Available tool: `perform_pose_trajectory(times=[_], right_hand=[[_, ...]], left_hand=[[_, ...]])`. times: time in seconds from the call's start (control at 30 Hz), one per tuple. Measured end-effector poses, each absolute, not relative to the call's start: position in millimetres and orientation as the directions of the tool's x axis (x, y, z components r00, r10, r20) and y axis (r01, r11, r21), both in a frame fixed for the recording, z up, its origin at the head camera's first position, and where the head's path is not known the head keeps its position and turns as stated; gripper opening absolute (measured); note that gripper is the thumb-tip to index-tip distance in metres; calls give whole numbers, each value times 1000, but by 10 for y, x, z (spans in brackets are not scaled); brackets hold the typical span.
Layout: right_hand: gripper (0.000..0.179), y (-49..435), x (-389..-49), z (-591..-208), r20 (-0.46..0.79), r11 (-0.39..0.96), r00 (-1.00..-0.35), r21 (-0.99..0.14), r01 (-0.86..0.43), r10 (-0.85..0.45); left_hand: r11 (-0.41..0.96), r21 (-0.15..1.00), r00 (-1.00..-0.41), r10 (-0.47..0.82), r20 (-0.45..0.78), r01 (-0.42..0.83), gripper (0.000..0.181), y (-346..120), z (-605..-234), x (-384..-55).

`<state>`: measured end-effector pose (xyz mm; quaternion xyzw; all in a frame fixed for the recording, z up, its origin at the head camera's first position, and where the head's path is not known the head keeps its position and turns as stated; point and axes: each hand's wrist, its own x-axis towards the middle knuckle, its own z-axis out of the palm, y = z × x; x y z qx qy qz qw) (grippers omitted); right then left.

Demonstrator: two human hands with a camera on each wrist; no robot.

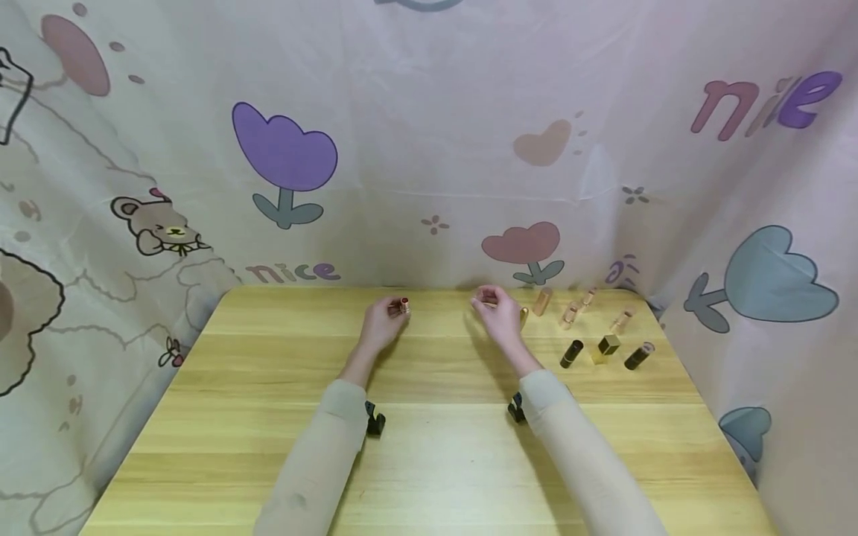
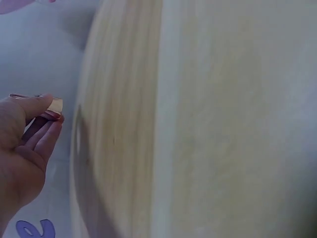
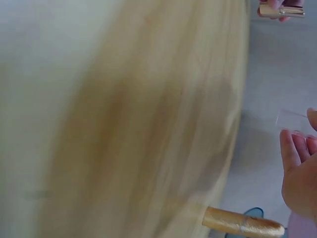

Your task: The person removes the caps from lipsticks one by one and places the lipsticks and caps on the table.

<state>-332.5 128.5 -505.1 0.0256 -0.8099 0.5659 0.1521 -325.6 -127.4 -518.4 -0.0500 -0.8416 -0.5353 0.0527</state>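
At the far side of the table, my left hand (image 1: 383,324) pinches an uncapped lipstick (image 1: 405,306) between thumb and fingers. Its base shines rose gold in the left wrist view, and the head view shows a dark red top. My right hand (image 1: 500,316) is level with it on the right, a short gap apart. Between its thumb and fingertips it holds a clear lipstick cap (image 3: 292,121), see-through and hard to make out in the head view. A gold lipstick tube (image 3: 242,223) stands close beside the right hand.
Several more lipsticks stand at the table's right side, among them a tan tube (image 1: 543,301), a black tube (image 1: 572,353) and a black-and-gold square one (image 1: 607,347). A printed curtain (image 1: 415,149) hangs behind the wooden table (image 1: 429,461).
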Motion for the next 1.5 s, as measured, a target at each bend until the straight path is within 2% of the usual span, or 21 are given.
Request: perform_pose_trajectory(times=[0.3, 0.63, 0.9, 1.3, 1.5], right_hand=[[36, 1164, -3635, -5130, 172, 483, -985, -864, -140, 23], [28, 1095, -3768, -5224, 156, 571, -987, -813, -112, 29], [29, 1098, -3808, -5203, 152, 577, -988, -809, -110, 23], [51, 1139, -3765, -5118, 117, 611, -993, -784, -109, -27], [55, 1143, -3667, -5036, 124, 526, -992, -843, -112, -14]], left_hand=[[551, 825, -992, 60, 111, 126, 39, -1238, -5196, -3537], [530, 844, -997, 41, 68, 79, 37, -1132, -5235, -3702], [532, 845, -998, 38, 47, 60, 37, -1131, -5225, -3746], [545, 836, -998, 44, 49, 65, 37, -1138, -5220, -3796], [536, 844, -999, 37, 16, 34, 36, -1130, -5235, -3780]])
